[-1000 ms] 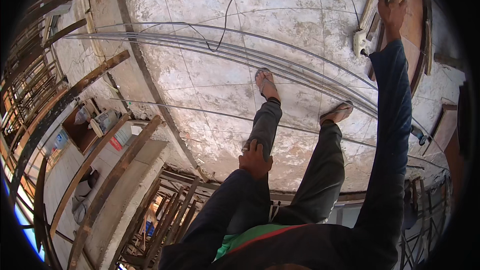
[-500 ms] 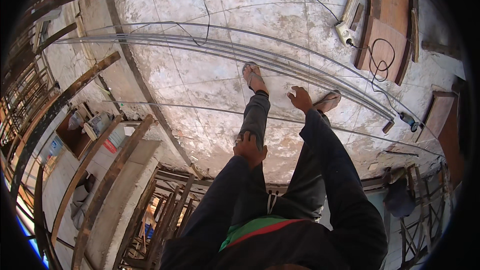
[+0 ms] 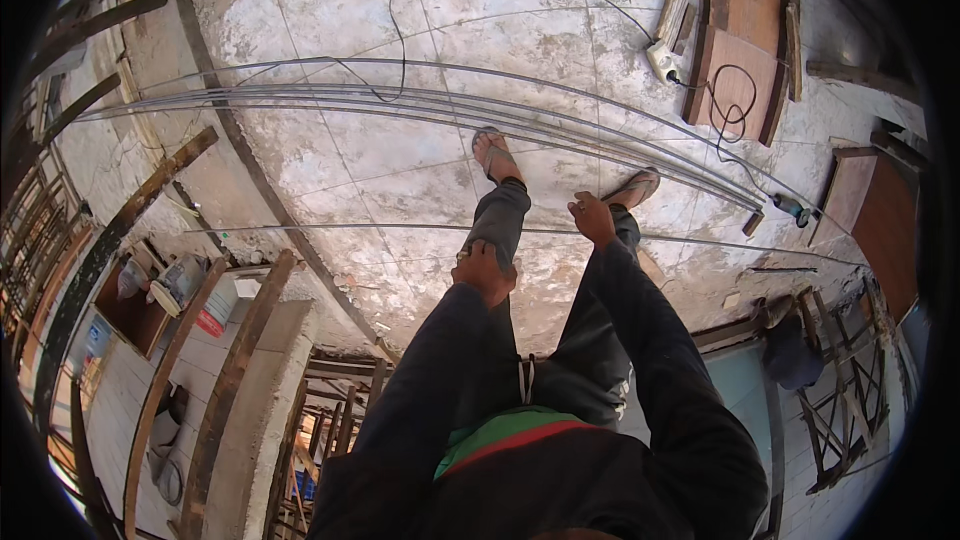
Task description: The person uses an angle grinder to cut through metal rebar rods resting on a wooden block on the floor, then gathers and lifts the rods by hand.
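My left hand (image 3: 486,273) is wrapped over my left trouser leg (image 3: 500,215) around the knee, its fingers bent onto the dark cloth. Beside my right knee, my right hand (image 3: 593,219) hangs with its fingers curled in, and I see nothing in it. A thin metal rod (image 3: 400,226) crosses the floor behind both legs. Farther out, several long grey metal rods (image 3: 420,103) lie side by side, just beyond my sandalled left foot (image 3: 494,157) and right foot (image 3: 635,189).
A white extension socket (image 3: 662,62) with a black cord lies at the far right, near wooden panels (image 3: 742,65). A dark green power tool (image 3: 790,208) rests by the rod ends. Wooden beams (image 3: 235,380) and a concrete ledge (image 3: 275,370) stand at left. A metal frame (image 3: 840,410) is at right.
My right hand's fingers have drawn in from a more spread pose. The left hand stays at the knee. The whole view has shifted slightly, so the floor things appear farther left.
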Demonstrator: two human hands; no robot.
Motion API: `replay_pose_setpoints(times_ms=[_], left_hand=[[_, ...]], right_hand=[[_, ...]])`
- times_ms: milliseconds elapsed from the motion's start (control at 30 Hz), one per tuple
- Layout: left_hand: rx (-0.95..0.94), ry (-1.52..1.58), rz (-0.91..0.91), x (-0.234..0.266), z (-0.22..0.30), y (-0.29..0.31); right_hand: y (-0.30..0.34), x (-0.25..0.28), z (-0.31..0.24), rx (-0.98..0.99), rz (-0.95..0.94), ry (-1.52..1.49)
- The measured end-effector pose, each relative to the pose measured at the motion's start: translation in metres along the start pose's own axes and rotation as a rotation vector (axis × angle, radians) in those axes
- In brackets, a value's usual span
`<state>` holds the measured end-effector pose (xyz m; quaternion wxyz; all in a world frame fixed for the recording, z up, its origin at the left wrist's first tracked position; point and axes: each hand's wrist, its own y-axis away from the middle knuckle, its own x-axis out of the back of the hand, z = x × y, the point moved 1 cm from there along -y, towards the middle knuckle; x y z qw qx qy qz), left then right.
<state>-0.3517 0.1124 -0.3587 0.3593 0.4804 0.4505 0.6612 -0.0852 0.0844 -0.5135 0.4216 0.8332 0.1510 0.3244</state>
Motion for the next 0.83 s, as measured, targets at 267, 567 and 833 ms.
replay_pose_setpoints(times_ms=[267,567,833], left_hand=[[-0.030,-0.024,0.079,0.043,0.001,0.000],[-0.368,0.112,0.726,0.063,0.020,-0.045],[-0.524,0.759,0.671,0.097,-0.036,-0.134]], right_hand=[[-0.067,-0.005,-0.021,0.128,0.216,0.121],[-0.176,0.086,-0.049,0.391,0.125,0.330],[-0.306,0.087,-0.004,0.740,0.244,0.486]])
